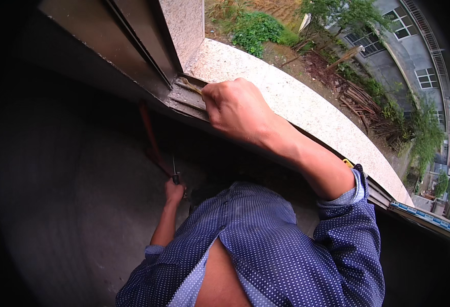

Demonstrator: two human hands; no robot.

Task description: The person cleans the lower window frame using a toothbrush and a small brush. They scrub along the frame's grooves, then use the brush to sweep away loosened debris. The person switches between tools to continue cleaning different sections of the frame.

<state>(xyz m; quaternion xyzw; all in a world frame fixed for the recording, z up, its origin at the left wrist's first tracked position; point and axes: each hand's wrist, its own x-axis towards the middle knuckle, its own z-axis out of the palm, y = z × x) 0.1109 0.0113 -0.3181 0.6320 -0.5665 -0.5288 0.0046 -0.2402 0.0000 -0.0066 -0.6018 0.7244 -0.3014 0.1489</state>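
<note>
My right hand point(237, 111) is closed around a thin yellowish tool point(191, 86), whose kind I cannot tell because the fist hides most of it. Its far end touches the sliding-window track point(188, 100) at the corner of the frame. Grit and dust lie in the grooves there. Lower down, beside my body, my left hand point(175, 192) grips a screwdriver-like tool point(175, 178) by its black handle, with the slim metal shaft pointing away from me. The left hand is well apart from the track.
A metal window frame point(140, 42) rises at the left corner. Beyond the track runs a speckled stone sill point(286, 96), with a yard outside. A yellow object point(348, 163) shows partly behind my right forearm. Blue-and-white film point(424, 215) covers the frame at right. A reddish strip point(150, 130) is in shadow below.
</note>
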